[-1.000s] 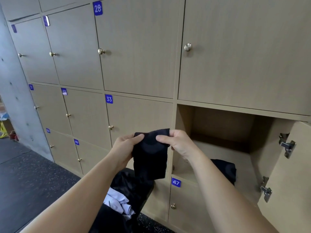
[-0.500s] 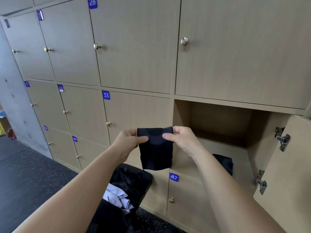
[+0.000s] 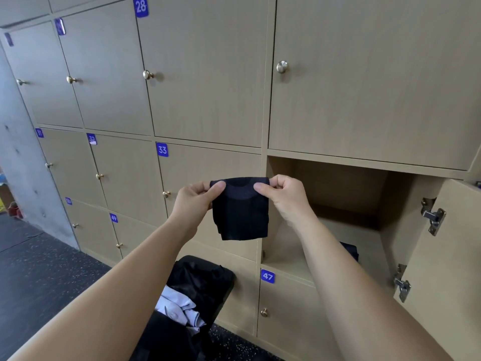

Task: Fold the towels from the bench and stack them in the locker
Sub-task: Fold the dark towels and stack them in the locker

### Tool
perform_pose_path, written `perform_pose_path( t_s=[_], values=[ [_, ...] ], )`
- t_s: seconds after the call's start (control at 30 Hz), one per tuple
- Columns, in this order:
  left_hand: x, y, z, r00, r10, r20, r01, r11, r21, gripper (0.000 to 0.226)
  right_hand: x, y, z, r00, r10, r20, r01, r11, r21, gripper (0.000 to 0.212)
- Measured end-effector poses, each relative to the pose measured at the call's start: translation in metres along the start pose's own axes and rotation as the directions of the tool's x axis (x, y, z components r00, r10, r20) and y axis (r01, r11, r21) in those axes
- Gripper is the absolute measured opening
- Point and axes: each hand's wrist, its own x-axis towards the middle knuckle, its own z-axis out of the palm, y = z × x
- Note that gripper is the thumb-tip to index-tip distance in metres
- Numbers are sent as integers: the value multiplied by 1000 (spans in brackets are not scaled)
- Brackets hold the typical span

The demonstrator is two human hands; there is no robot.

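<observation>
- Where both bare forearms reach forward, in front of the shut door numbered 33 (image 3: pixel 208 168): black towel (image 3: pixel 240 214), folded into a small rectangle, hanging free in the air with its top edge level, just left of the open locker's mouth.
- Left hand (image 3: pixel 197 198): thumb across the front, fingers curled behind, pinching the towel's upper left corner.
- Right hand (image 3: pixel 283 196): thumb across the front, fingers curled behind, pinching the towel's upper right corner.
- Open locker (image 3: pixel 338 188): middle row, just right of the held towel, directly above the door numbered 47 (image 3: pixel 286 308); inside in shadow toward the back.
- Second dark towel (image 3: pixel 351 250): lying on the locker floor toward the right side, largely hidden behind the right forearm; number of layers not to be told.
- Locker door (image 3: pixel 453 269): swung open at the right, inner face showing, with an upper hinge (image 3: pixel 433 216) and a lower hinge (image 3: pixel 402 282), both metal.
- Dark heap of cloth (image 3: pixel 203 280): low down between the forearms, below the held towel; whether on a bench or in a bag, not to be told.
- Pale cloth (image 3: pixel 179 308): crumpled, lying in that heap.
- Other doors: light wood, shut, round metal knobs, blue number tags; tag 28 (image 3: pixel 141 6) at the top edge.
- Floor (image 3: pixel 39 269): dark, speckled.
- Concrete wall (image 3: pixel 20 152): grey, far left, beside the lockers.
</observation>
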Motion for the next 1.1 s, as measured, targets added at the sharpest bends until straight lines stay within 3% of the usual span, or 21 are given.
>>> perform_pose_path(
  t_s=[0.07, 0.3, 0.5, 0.63, 0.73, 0.8, 0.9, 1.0, 1.1],
  values=[
    [4, 5, 1, 1000, -29, 0, 29, 998, -54, 37, 5, -3, 2, 1000, -2, -28, 2, 1000, 14, 15],
    [13, 10, 5, 989, -146, -37, 135, 968, -214, 17, 10, -7, 3, 998, -11, -66, 10, 1000, -24, 15],
    [14, 4, 6, 988, -151, -25, 144, 972, -186, 24, 8, 3, -1, 995, 66, -79, -68, 997, -24, 20],
    [13, -2, 5, 992, -114, 54, 119, 987, -110, 19, 6, 4, -11, 982, 184, 32, -186, 979, 76, 58],
    [9, 0, 12, 985, -49, 167, 53, 998, -16, 17, 4, -1, -18, 974, 159, 163, -157, 987, -26, 77],
    [7, 1, 20, 968, -21, 251, 7, 998, 56, 15, 5, -5, -20, 938, 183, 295, -136, 975, -173, 67],
    [6, 2, 32, 945, -7, 328, -27, 995, 100, 15, 4, -4, -22, 860, 271, 431, -119, 930, -347, 26],
    [5, 1, 39, 949, -11, 315, -9, 998, 63, 10, -1, 1, -27, 880, 263, 396, -143, 941, -307, 19],
    [4, -12, 43, 968, -81, 236, 70, 996, 52, 43, -5, 9, -31, 926, 219, 308, -148, 960, -236, 21]
  ],
)
